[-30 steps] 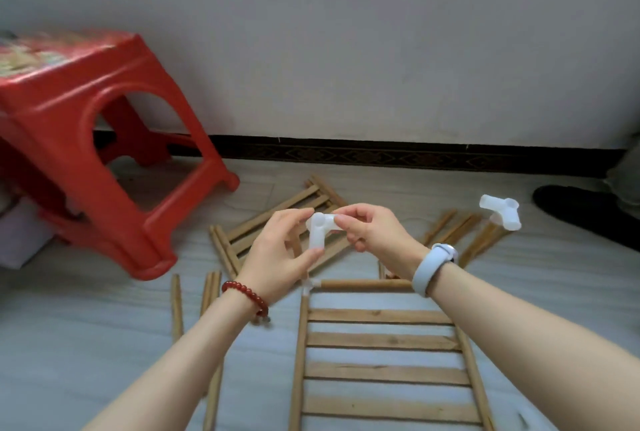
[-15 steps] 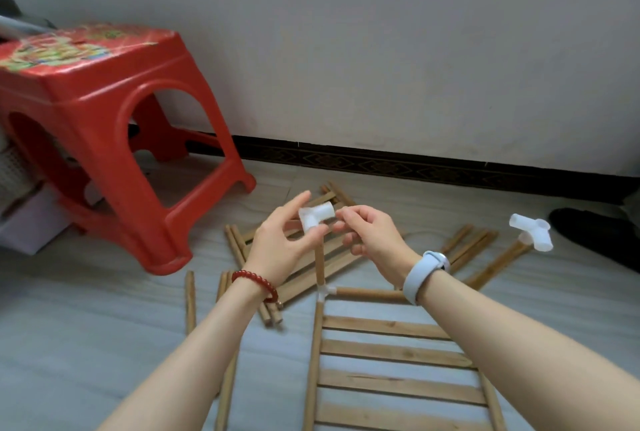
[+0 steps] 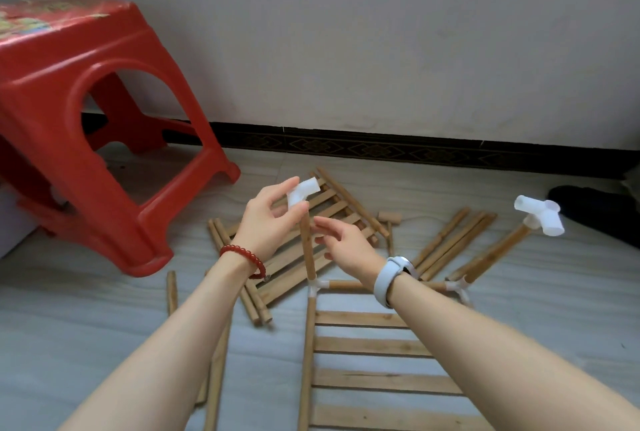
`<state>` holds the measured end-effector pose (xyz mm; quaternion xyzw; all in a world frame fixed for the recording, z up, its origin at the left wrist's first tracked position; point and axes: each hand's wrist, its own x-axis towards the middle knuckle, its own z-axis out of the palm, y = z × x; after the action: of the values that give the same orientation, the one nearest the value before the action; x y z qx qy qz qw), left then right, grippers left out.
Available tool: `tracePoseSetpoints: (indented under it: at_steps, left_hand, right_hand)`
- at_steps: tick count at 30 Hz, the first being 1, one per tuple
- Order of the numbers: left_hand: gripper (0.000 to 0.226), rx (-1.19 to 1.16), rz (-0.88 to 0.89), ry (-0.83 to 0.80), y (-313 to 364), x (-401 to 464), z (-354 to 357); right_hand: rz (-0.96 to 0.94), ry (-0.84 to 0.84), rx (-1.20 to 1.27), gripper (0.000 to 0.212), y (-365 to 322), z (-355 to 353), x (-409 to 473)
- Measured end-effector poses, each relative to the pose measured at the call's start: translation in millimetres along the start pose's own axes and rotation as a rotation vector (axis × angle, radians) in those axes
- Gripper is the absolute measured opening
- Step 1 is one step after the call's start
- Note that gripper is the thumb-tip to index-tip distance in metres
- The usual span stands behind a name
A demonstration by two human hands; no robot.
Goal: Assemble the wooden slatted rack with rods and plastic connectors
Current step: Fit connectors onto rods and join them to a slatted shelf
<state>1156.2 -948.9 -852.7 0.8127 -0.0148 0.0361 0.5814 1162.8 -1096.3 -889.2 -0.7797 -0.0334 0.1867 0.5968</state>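
A pale grey floor (image 3: 86, 309) met a white wall (image 3: 381, 32) beyond the hands, a red stool (image 3: 86, 119) to their left; the left hand (image 3: 268, 222) pinched a white connector (image 3: 302, 192) atop an upright rod (image 3: 307, 247), its long axis vertical, open end aimed up-right; the right hand (image 3: 346, 247) hovered beside the rod, fingers loose, holding nothing

Red stool (image 3: 86, 125) cut off at left edge, slatted panel (image 3: 374, 347) running off bottom edge, dark object (image 3: 595, 209) at right edge unidentifiable, right forearm hiding part of crossbar rod (image 3: 346, 284).
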Motion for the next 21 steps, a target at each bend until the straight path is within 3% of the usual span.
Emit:
tracePoseSetpoints:
  at_steps: [3, 7, 13, 17, 21]
  left_hand:
    - [0.048, 0.144, 0.047, -0.036, -0.8, 0.0, 4.4]
    - [0.046, 0.196, 0.093, 0.043, -3.8, -2.5, 15.4]
    - [0.027, 0.041, 0.03, 0.163, -5.8, 2.7, 25.0]
    - [0.027, -0.101, -0.045, 0.226, -8.5, -0.6, 31.8]
    - [0.026, -0.086, -0.097, 0.294, -9.9, 1.8, 36.5]
  right_hand:
    - [0.026, 0.017, 0.052, 0.042, 3.1, 0.9, 0.7]
    - [-0.009, 0.097, 0.072, 0.041, 3.2, -6.2, -2.3]
    - [-0.338, 0.233, -0.161, 0.035, -15.0, -16.8, -4.9]
    - [-0.252, 0.188, -0.07, 0.023, -28.0, -22.2, 6.4]
    - [-0.209, 0.149, -0.013, 0.007, -36.4, -20.2, 16.8]
